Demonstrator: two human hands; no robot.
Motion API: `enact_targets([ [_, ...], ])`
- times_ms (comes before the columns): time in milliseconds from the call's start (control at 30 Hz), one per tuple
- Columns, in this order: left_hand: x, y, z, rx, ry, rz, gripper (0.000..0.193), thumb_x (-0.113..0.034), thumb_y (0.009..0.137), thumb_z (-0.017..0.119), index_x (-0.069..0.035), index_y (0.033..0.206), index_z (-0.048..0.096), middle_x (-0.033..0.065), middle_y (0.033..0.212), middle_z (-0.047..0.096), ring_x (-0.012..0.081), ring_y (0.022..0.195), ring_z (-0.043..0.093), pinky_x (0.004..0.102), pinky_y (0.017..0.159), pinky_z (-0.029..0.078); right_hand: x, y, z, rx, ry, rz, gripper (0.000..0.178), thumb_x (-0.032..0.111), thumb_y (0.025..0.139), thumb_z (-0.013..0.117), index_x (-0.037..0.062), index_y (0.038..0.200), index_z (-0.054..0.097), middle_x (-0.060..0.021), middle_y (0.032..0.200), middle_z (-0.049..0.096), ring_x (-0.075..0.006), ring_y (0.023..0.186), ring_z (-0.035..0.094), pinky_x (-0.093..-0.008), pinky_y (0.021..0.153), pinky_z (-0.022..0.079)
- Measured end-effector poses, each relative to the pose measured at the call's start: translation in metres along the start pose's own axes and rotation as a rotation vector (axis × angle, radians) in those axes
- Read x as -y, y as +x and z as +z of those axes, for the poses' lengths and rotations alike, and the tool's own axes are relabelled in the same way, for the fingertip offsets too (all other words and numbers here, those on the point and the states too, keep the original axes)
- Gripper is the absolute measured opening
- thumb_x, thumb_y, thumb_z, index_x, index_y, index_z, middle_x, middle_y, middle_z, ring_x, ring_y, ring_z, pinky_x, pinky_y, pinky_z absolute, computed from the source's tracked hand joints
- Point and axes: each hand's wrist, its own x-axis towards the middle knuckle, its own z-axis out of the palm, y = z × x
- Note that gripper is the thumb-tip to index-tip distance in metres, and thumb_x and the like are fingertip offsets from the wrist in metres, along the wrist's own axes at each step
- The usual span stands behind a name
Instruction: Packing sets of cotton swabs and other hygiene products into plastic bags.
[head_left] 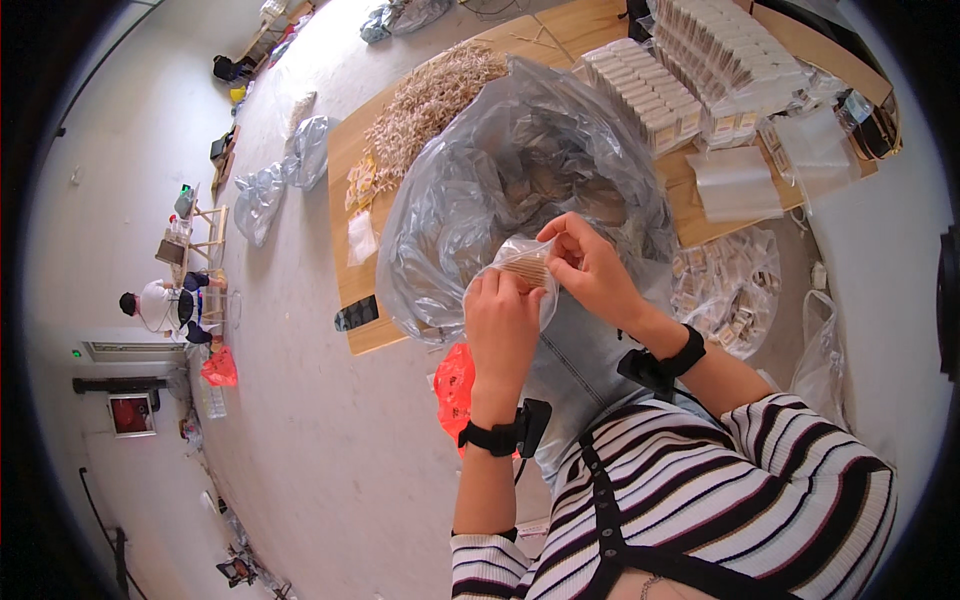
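At the far left a seated person point(165, 307) is at a side table, with a red bag point(219, 368) on the floor just nearer. To the right, two grey plastic bags point(260, 203) lie together on the floor. Next comes the wooden table point(353, 285): a loose heap of pale sticks point(425, 105) covers its far left part, and a flat dark object point(357, 314) lies at its near left corner. A large open grey bag point(440, 200) spreads over the middle, standing between the hands and the heap and hiding much of the tabletop.

At the near side of this bag, the left hand point(500, 325) grips a small clear bag point(548, 312) with a bundle of thin sticks point(525, 266) inside; the right hand point(597, 270) pinches its upper right edge. The fingers hide part of it. A second red bag point(454, 385) sits below the left hand.

Far right stand two main blocks of packets, a smaller one point(640, 95) and a larger one point(735, 65), packed too tightly to count. Nearer lie flat clear sleeves point(737, 185), and below the table edge one clear sack of packets point(728, 285).
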Motion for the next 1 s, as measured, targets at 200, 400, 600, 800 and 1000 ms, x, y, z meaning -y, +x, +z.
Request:
enact_targets([
  [200, -0.018, 0.0, -0.006, -0.103, -0.052, -0.007, 0.041, -0.012, 0.068, 0.074, -0.006, 0.107, 0.063, 0.0133, 0.106, 0.06, 0.0344, 0.102, 0.056, 0.0415, 0.09, 0.045, -0.006, 0.0, 0.001, -0.027, 0.013, -0.044, 0.021, 0.001, 0.084, 0.057, 0.0009, 0.104, 0.053, -0.001, 0.07, 0.051, -0.0066, 0.062, 0.048, -0.0238, 0.057, 0.04],
  [400, -0.008, 0.012, 0.002, -0.159, 0.101, 0.159, 0.035, -0.001, 0.074, 0.06, -0.005, 0.109, 0.065, 0.0097, 0.111, 0.064, 0.0324, 0.106, 0.056, 0.0427, 0.092, 0.046, 0.0, 0.0, 0.002, 0.03, 0.037, -0.007, 0.024, -0.004, 0.085, 0.053, 0.0013, 0.109, 0.051, 0.0008, 0.079, 0.05, -0.0044, 0.071, 0.047, -0.0204, 0.065, 0.04],
  [600, -0.002, 0.016, -0.001, -0.238, -0.124, 0.173, 0.033, 0.002, 0.074, 0.058, -0.004, 0.106, 0.065, 0.0098, 0.105, 0.066, 0.0308, 0.102, 0.06, 0.0434, 0.09, 0.046, -0.003, 0.005, -0.001, 0.008, 0.081, 0.0, 0.024, -0.004, 0.085, 0.053, 0.0011, 0.109, 0.051, 0.0009, 0.081, 0.049, -0.0042, 0.072, 0.047, -0.02, 0.065, 0.039],
  [800, 0.003, 0.0, -0.008, -0.252, -0.022, 0.279, 0.025, 0.002, 0.072, 0.059, -0.005, 0.095, 0.066, 0.0081, 0.101, 0.064, 0.0288, 0.102, 0.059, 0.0404, 0.091, 0.046, -0.002, 0.005, -0.003, 0.025, 0.078, -0.001, 0.023, -0.003, 0.086, 0.053, 0.0009, 0.109, 0.051, 0.0012, 0.08, 0.048, -0.004, 0.071, 0.045, -0.0198, 0.064, 0.038],
  [1000, -0.008, 0.014, -0.011, -0.2, 0.147, 0.275, 0.016, -0.005, 0.075, 0.064, -0.004, 0.092, 0.064, 0.008, 0.1, 0.059, 0.0254, 0.099, 0.058, 0.0416, 0.09, 0.046, 0.001, 0.003, 0.001, 0.051, 0.03, 0.013, 0.024, -0.004, 0.086, 0.053, 0.0012, 0.109, 0.051, 0.0014, 0.079, 0.049, -0.0041, 0.072, 0.046, -0.0202, 0.064, 0.039],
])
